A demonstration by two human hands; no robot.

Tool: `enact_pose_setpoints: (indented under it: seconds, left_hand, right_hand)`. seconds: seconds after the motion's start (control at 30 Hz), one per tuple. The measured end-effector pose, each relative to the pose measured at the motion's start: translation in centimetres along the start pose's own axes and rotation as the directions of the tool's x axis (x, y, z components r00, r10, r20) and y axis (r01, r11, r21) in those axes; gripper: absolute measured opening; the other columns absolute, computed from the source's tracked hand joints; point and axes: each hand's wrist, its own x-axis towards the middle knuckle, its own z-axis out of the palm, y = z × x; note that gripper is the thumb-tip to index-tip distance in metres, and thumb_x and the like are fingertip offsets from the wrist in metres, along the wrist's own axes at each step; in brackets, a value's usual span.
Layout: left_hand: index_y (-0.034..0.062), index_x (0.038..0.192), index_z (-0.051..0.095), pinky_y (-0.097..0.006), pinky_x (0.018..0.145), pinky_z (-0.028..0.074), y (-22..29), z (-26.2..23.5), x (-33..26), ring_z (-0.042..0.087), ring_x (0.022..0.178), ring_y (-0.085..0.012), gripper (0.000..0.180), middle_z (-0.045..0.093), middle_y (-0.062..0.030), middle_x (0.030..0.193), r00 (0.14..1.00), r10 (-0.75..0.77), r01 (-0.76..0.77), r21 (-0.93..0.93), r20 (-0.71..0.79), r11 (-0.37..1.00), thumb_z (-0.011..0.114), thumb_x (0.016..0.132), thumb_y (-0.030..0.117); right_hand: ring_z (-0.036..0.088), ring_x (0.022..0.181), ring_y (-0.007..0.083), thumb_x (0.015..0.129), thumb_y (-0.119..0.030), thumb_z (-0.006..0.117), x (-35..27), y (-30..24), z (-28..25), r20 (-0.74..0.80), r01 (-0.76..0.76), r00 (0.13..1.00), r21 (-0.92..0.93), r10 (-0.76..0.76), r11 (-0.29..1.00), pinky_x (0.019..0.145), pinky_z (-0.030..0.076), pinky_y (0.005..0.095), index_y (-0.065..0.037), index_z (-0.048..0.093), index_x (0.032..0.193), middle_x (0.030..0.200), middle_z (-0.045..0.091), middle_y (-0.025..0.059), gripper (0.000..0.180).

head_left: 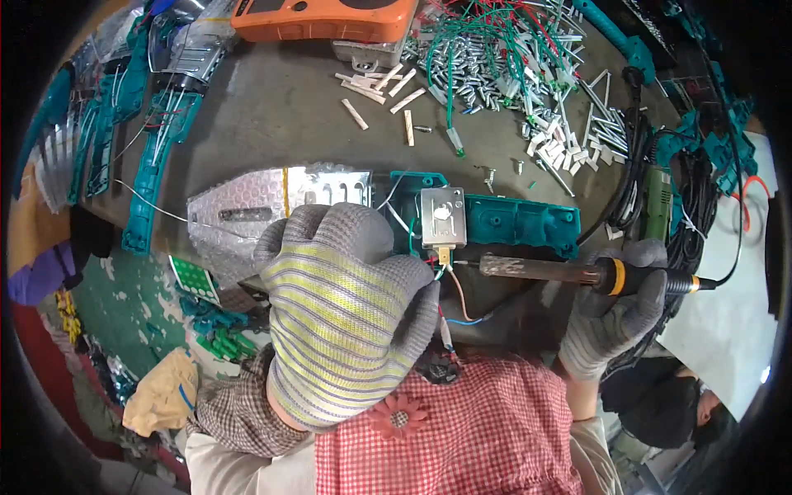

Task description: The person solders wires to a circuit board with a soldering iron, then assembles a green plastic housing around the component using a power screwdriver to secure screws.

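My right hand (615, 318), in a grey striped glove, grips a soldering iron (549, 270) by its black handle. The iron's tip points left, at the brass terminal (445, 257) under a square metal component (443, 216). That component rests over a long teal plastic housing (524, 223). Just left of the terminal my gloved left hand (342, 309) is closed, its fingers curled and their tips hidden. Brown, blue, white and red wires (458, 297) hang below the terminal. Beyond my left hand lies a bubble-wrapped pointed metal part (239, 210), partly covered by it.
Screws (470, 70), green and red wires (503, 37) and white sleeves (569, 148) are heaped at the back right. An orange device (326, 18) stands at the back. More teal housings (161, 157) with wires lie left. Black cable coils (693, 206) hang at the right edge.
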Motion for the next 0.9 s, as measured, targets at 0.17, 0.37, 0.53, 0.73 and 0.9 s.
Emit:
enact_pose_setpoints:
  seconds: [0.17, 0.37, 0.53, 0.73, 0.9]
  left_hand:
    - [0.0129, 0.095, 0.080, -0.050, 0.084, 0.046, -0.1, 0.3, 0.2, 0.063, 0.095, -0.0329, 0.027, 0.059, -0.0139, 0.104, 0.998, 0.055, -0.054, 0.047, -0.014, 0.997, 0.091, 0.070, 0.015]
    - [0.0133, 0.096, 0.081, -0.051, 0.084, 0.046, 0.0, 0.2, -0.4, 0.063, 0.096, -0.0337, 0.027, 0.059, -0.0146, 0.106, 0.999, 0.016, -0.015, 0.038, -0.043, 0.999, 0.091, 0.072, 0.017]
    - [0.0140, 0.098, 0.080, -0.051, 0.084, 0.046, -0.2, 0.0, 0.2, 0.063, 0.097, -0.0338, 0.029, 0.060, -0.0144, 0.107, 0.999, 0.033, -0.034, 0.046, 0.021, 0.998, 0.092, 0.072, 0.019]
    - [0.0153, 0.098, 0.080, -0.051, 0.082, 0.046, -0.5, 0.1, 0.0, 0.064, 0.096, -0.0333, 0.029, 0.060, -0.0135, 0.106, 0.997, 0.071, -0.071, 0.073, 0.005, 0.995, 0.091, 0.071, 0.020]
    - [0.0158, 0.098, 0.080, -0.051, 0.081, 0.045, -0.4, 0.0, 0.2, 0.064, 0.095, -0.0327, 0.029, 0.061, -0.0133, 0.106, 0.998, 0.057, -0.057, 0.047, -0.004, 0.997, 0.091, 0.071, 0.020]
  right_hand:
    - [0.067, 0.075, 0.0163, 0.109, -0.054, 0.062, -0.2, -0.3, 0.2, -0.005, 0.010, 1.000, -0.076, -0.010, 0.997, 0.069, 0.058, 0.0281, -0.003, 0.056, 0.112, 0.092, 0.067, 0.0095, 0.051]
    - [0.062, 0.057, 0.0133, 0.110, -0.055, 0.061, -0.5, -0.5, 0.8, 0.078, -0.023, 0.997, -0.063, 0.028, 0.998, 0.050, 0.050, 0.0240, -0.004, 0.055, 0.113, 0.091, 0.068, 0.0103, 0.052]
    - [0.060, 0.052, 0.0124, 0.109, -0.056, 0.061, -0.6, -0.5, 0.5, 0.093, -0.034, 0.995, -0.006, 0.034, 0.999, 0.049, 0.049, 0.0226, -0.004, 0.054, 0.115, 0.093, 0.070, 0.0119, 0.053]
    - [0.064, 0.059, 0.0144, 0.110, -0.054, 0.062, -0.6, -0.5, 0.9, 0.044, -0.052, 0.998, 0.054, 0.050, 0.997, 0.053, 0.051, 0.0236, -0.003, 0.055, 0.115, 0.091, 0.072, 0.0140, 0.051]
    - [0.068, 0.069, 0.0169, 0.110, -0.051, 0.064, -0.2, -0.2, -0.5, 0.064, -0.027, 0.998, 0.032, 0.025, 0.999, 0.064, 0.059, 0.0275, -0.003, 0.056, 0.113, 0.094, 0.071, 0.0141, 0.048]
